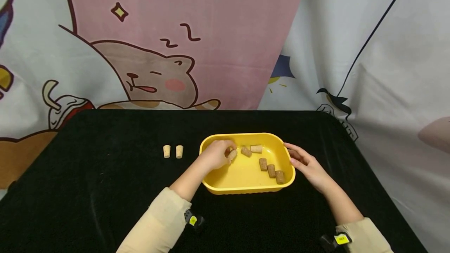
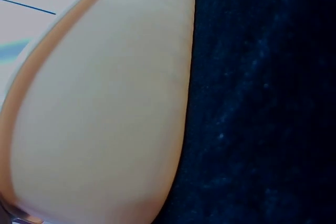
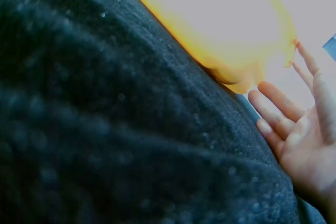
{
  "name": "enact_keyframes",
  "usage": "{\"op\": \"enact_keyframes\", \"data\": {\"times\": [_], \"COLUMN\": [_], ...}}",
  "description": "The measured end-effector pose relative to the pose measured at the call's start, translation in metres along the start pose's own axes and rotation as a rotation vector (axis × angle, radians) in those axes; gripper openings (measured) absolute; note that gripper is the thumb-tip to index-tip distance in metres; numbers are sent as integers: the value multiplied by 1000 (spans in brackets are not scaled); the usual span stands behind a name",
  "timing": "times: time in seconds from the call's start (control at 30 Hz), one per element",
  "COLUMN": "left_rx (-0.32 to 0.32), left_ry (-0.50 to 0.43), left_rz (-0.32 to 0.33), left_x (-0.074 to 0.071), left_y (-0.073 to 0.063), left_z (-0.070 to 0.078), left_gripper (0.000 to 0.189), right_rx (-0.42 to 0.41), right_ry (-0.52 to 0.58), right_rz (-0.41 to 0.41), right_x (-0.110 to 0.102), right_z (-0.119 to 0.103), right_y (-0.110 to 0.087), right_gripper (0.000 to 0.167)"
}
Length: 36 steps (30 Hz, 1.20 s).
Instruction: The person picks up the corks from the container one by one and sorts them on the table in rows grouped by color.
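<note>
A yellow plastic basin [image 1: 225, 190] stands on the black cloth with several cork stoppers [image 1: 271, 171] inside. My left hand [image 1: 216, 155] reaches over its left rim and pinches a cork stopper [image 1: 232, 155] between thumb and fingers. At the basin's right end my right hand [image 1: 313, 169] has its fingers extended, fingertips touching the rim. The right wrist view also shows that hand [image 3: 304, 135] against the basin [image 3: 247, 80], palm visible. A pale, blurred surface fills much of the left wrist view, where neither the left fingers nor the cork can be seen.
Two lighter cork stoppers, a left one [image 1: 166, 151] and a right one [image 1: 179, 152], stand upright on the black cloth [image 1: 105, 175] left of the basin. A printed cartoon curtain [image 1: 228, 50] hangs behind the table's far edge.
</note>
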<state>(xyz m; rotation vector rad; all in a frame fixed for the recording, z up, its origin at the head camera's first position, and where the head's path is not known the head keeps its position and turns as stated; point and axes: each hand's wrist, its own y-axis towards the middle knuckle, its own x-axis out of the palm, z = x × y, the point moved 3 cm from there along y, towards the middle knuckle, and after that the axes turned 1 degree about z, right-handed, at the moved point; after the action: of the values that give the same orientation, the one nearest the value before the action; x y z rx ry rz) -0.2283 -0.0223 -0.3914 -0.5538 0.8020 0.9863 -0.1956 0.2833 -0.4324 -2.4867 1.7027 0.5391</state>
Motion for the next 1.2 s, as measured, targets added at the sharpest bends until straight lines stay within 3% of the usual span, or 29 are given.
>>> {"op": "enact_keyframes", "data": {"times": [0.43, 0.77, 1.2], "left_rx": [95, 114, 177], "left_ry": [-114, -175, -253], "left_rz": [61, 131, 312], "left_x": [-5, -16, -45], "left_y": [-5, -10, -35], "left_z": [4, 10, 18], "left_gripper": [32, 34, 34], "right_rx": [-2, -4, 3], "right_ry": [19, 11, 5], "right_rz": [1, 4, 5], "right_x": [2, 3, 2], "right_z": [0, -3, -2], "right_y": [-1, 1, 0], "right_gripper": [48, 47, 48]}}
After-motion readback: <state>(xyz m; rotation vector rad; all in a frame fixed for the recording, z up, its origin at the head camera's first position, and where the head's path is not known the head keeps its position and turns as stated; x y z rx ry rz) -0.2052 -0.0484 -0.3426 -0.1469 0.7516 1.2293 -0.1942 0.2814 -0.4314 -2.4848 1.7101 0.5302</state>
